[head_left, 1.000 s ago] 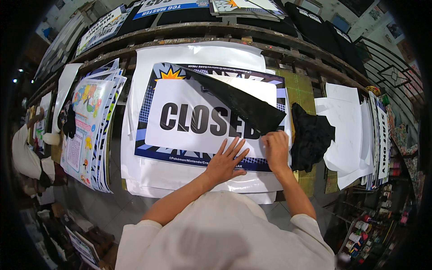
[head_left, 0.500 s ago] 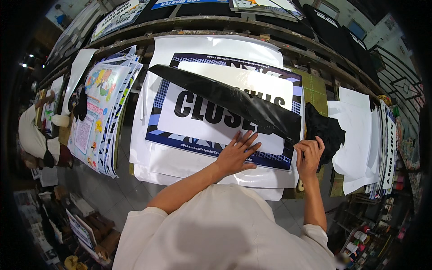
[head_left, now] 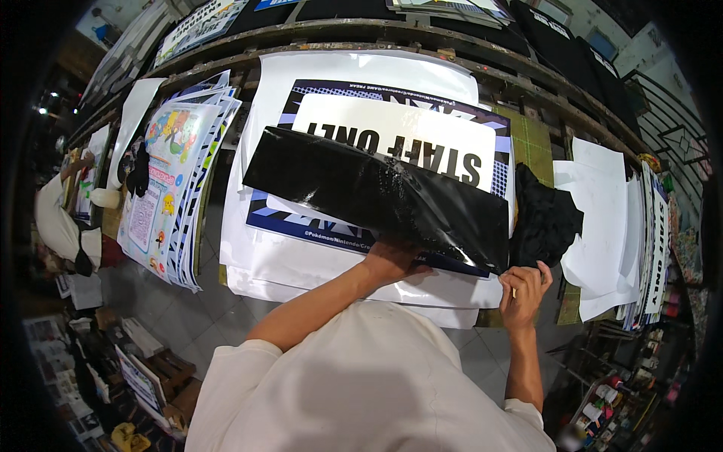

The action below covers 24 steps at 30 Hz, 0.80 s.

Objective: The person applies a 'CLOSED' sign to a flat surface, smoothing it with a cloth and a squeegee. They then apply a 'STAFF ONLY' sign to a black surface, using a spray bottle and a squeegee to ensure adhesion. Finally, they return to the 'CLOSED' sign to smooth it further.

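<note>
My right hand [head_left: 523,294] pinches the lower right corner of a glossy black sheet [head_left: 361,188], which lies slantwise across a blue-bordered printed sign [head_left: 320,109]. Bold black lettering shows upside down on the sign's white panel above the sheet. My left hand [head_left: 384,264] rests at the sign's lower edge, its fingers hidden under the black sheet. The sign lies on large white sheets [head_left: 260,279]. Crumpled black cloth [head_left: 546,218] sits just to the right.
Printed posters [head_left: 169,188] are stacked on the left, white sheets [head_left: 595,233] and signs [head_left: 651,248] on the right. Wooden rails [head_left: 422,51] cross behind, with black boards beyond. A co-worker [head_left: 64,215] in white is at the far left. Cluttered shelves [head_left: 625,384] stand lower right.
The black sheet has swung down toward me, uncovering the upper panel's lettering and covering the lower part and my left fingers. My right hand has moved right and down with its corner.
</note>
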Each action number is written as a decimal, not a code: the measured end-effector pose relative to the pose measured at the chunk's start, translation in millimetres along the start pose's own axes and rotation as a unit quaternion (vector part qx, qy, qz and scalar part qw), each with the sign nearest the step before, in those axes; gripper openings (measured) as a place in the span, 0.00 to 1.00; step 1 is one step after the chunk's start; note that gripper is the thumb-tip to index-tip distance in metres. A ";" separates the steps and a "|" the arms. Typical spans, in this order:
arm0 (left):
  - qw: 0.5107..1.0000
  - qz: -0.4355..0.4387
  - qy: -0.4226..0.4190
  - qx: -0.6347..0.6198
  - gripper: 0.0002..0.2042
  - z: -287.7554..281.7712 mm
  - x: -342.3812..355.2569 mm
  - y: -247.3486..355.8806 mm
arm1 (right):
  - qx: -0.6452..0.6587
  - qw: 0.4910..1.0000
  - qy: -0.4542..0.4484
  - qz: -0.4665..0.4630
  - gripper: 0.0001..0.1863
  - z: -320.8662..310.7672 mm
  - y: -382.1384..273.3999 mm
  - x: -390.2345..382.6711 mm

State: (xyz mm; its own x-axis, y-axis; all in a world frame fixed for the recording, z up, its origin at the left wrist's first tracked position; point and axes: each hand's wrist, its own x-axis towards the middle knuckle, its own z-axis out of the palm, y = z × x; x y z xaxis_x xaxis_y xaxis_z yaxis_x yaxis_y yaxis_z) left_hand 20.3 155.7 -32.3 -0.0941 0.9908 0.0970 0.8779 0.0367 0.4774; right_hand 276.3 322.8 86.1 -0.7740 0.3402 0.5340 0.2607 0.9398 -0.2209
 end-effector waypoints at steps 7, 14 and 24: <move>1.000 -0.019 -0.005 -0.020 0.32 10.5 7.9 -3.9 | -0.003 1.000 0.017 -0.006 0.14 -7.3 -16.3 -14.4; 0.995 -0.004 0.101 -0.008 0.29 18.3 -23.3 -18.5 | -0.047 0.997 0.049 0.041 0.11 -51.5 -25.8 -36.5; 0.995 -0.074 0.059 -0.031 0.29 13.5 -41.1 -25.4 | -0.073 0.992 0.068 0.082 0.08 -60.9 -50.2 -76.8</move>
State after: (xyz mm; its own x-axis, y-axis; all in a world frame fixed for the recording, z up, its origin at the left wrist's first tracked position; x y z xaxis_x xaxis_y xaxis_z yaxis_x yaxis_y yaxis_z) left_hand 8.3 115.8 -60.1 -0.2784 0.9527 0.1221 0.8202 0.1697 0.5463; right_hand 357.8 251.4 105.9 -0.6313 0.4814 0.6081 0.4661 0.8621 -0.1986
